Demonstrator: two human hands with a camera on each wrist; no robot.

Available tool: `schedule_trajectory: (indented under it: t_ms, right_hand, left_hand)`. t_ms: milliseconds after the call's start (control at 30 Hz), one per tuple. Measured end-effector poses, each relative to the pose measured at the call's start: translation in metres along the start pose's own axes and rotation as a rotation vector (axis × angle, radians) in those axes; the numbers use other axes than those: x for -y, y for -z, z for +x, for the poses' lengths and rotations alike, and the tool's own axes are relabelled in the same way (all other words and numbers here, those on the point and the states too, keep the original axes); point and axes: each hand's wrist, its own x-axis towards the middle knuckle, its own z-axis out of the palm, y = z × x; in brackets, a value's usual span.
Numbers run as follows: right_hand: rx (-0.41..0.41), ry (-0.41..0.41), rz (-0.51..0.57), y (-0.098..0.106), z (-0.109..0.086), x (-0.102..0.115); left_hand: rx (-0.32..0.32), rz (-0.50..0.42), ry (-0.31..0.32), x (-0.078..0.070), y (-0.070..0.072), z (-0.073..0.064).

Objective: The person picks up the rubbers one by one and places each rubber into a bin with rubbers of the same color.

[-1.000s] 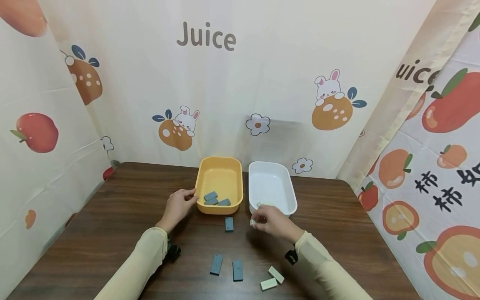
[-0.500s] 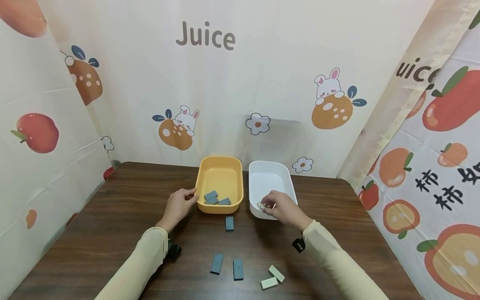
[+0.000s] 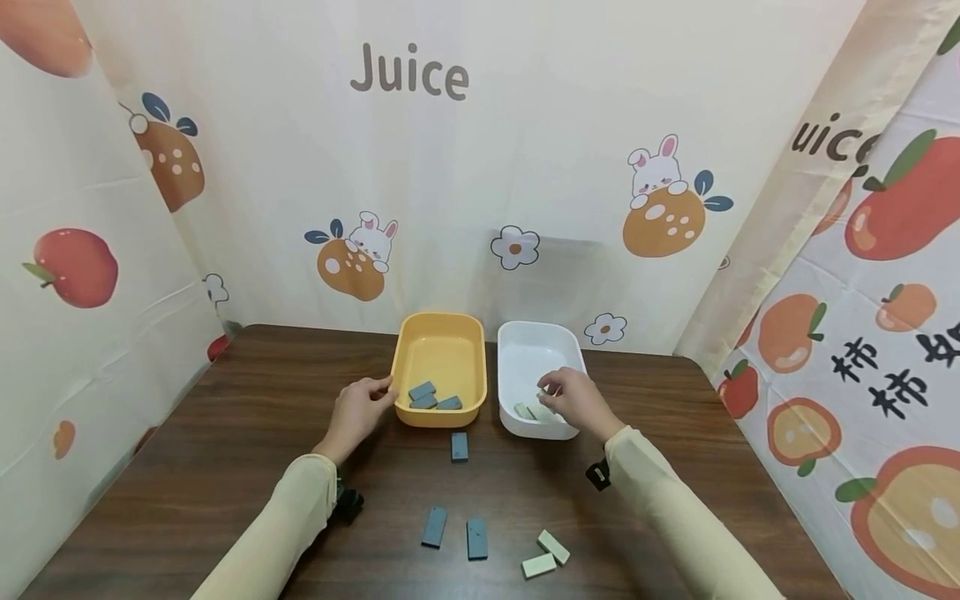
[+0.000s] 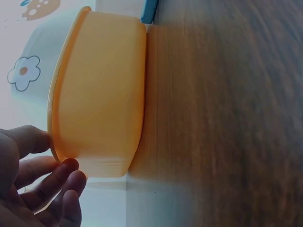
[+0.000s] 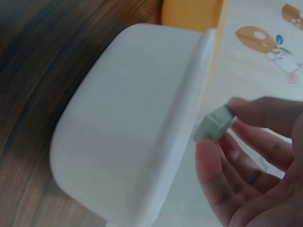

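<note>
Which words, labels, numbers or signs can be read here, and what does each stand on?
"Juice": back curtain.
"uice": curtain fold at right, beginning hidden.
"柿", twice: right curtain; third character cut off by picture edge.
Mark on the blue-grey block just outside the yellow tray: too small to read.

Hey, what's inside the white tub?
Pale blocks lie at the near end of the white tub, and the right hand pinches another block over it. That hand hides part of the inside, so the full count is unclear.
</note>
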Motion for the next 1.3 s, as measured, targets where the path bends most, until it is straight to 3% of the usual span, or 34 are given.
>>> schedule_trajectory:
  t_ms: [233,433,767,1300]
  right_hand:
    - [-0.004,-0.088,-0.029,-0.007,0.009,-0.013]
    - [0.047,-0.161,-0.120,-0.018,0.015,-0.021]
    - [0.029,-0.187,-0.215,-0.030,0.018,-0.030]
    - [0.148,-0.253,-0.279,-0.031,0.028,-0.030]
  left_hand:
    - [0.012,-0.007,0.011,0.000,0.000,0.000]
    - [-0.010,-0.030,0.013,-0.002,-0.001,0.000]
    - [-0.019,-0.035,0.002,-0.005,-0.001,-0.001]
    - [0.001,-0.001,-0.001,-0.002,0.000,0.002]
